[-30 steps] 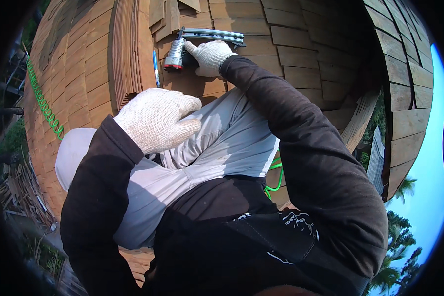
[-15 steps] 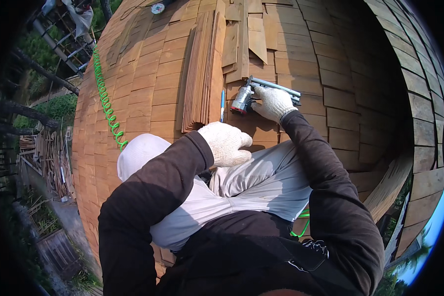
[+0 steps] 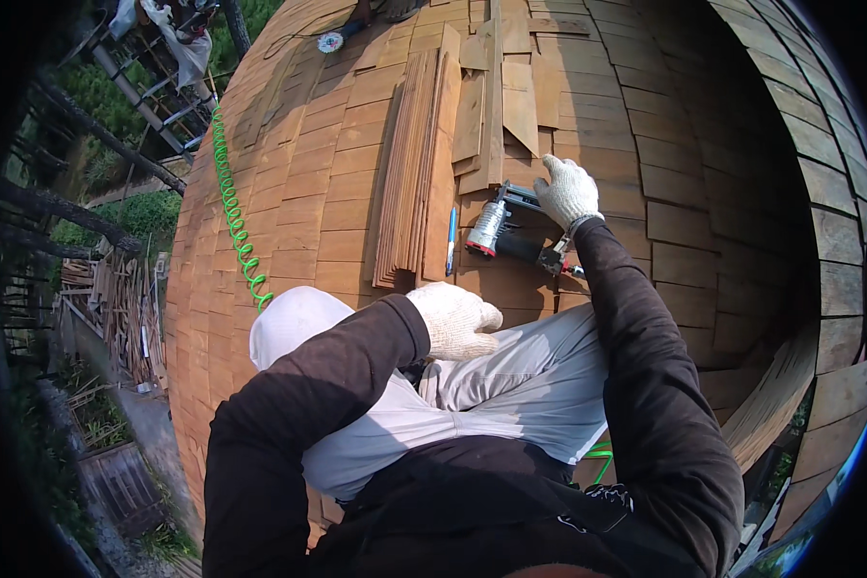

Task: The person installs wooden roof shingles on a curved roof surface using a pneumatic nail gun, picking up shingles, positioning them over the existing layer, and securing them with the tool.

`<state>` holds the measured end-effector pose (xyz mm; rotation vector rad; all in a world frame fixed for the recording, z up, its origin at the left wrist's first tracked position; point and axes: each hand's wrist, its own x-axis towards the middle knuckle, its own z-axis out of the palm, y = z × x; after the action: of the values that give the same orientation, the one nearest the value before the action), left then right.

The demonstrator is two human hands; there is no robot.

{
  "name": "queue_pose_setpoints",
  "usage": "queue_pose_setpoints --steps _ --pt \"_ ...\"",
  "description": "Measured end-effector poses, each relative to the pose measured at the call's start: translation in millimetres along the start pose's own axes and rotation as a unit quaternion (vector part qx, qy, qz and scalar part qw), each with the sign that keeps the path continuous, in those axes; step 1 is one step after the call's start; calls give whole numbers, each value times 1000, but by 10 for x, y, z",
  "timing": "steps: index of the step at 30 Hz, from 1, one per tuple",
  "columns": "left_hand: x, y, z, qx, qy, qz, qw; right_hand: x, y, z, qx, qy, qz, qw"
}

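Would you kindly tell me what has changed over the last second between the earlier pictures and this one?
The head camera swung, so more of the shingled roof and the green coiled hose came into view. The right hand shifted from gripping the nail gun to resting at its rear end. The left hand stayed on the raised knee, and the blue pen and stacked shingles stayed put.
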<state>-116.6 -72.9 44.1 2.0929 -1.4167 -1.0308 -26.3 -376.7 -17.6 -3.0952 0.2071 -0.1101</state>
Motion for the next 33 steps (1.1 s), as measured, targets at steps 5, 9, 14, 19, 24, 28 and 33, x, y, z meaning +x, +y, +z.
queue_pose_setpoints --steps 5,9,14,19,24,28,33 --pt "-27 -44 15 -13 -8 -12 1000 490 -135 199 -36 -54 43 997" --pt "-47 -125 6 -13 19 -32 999 793 -131 388 -63 -45 48 996" --pt "1 -160 -81 -21 36 -49 998 1025 65 633 -107 -20 10 994" --pt "-58 -202 -112 -25 44 -55 997 934 28 512 -60 45 36 996" --pt "83 -158 -255 -100 198 13 975 785 899 -58 234 217 117 940" --pt "139 -297 -380 -272 380 -97 879 -199 676 -985 562 56 167 808" --pt "26 -667 -685 -489 414 -91 762 -1154 435 -1602 621 -6 96 778"
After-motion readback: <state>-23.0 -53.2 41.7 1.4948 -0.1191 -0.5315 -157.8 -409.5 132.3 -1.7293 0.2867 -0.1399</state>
